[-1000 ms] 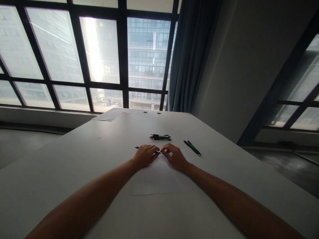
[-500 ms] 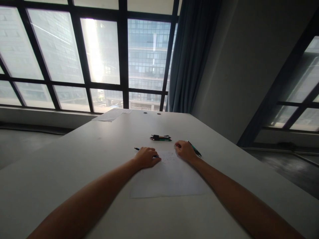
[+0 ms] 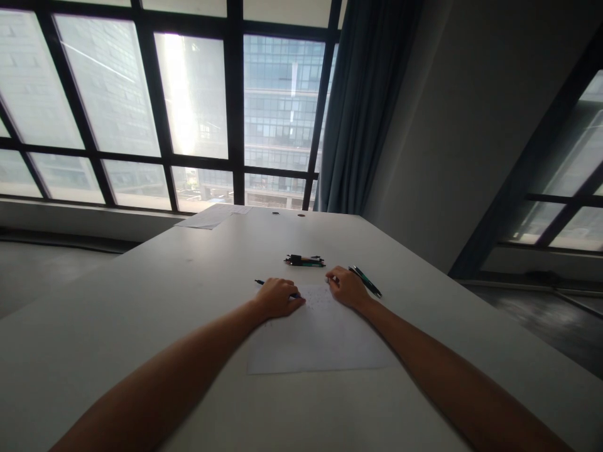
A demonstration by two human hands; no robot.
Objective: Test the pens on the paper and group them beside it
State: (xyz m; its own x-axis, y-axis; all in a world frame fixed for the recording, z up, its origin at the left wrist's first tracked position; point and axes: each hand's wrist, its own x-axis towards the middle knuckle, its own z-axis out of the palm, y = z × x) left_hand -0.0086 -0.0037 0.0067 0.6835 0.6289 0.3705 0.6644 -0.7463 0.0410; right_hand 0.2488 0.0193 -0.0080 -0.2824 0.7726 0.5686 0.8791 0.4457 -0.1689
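My left hand (image 3: pixel 279 297) lies on the upper left of a white sheet of paper (image 3: pixel 320 345), its fingers curled around a dark pen (image 3: pixel 259 282). One end of the pen sticks out to the left, and a bit shows by the thumb. My right hand (image 3: pixel 347 287) is at the sheet's upper right edge, with thumb and fingertips pinched together. A small pale bit shows at those fingertips, too small to name. Small dark marks (image 3: pixel 318 301) cover the paper between the hands. Just right of my right hand lie dark green pens (image 3: pixel 367 282).
Several dark pens (image 3: pixel 304 260) lie in a bunch beyond the hands. More papers (image 3: pixel 207 218) rest at the far left of the white table (image 3: pixel 226 402). Two dark round fittings (image 3: pixel 301 215) are near its far edge, before a curtain (image 3: pixel 343 125) and windows.
My right hand has shifted slightly to the left, uncovering more of the pens beside it. My left hand stays in place on the paper.
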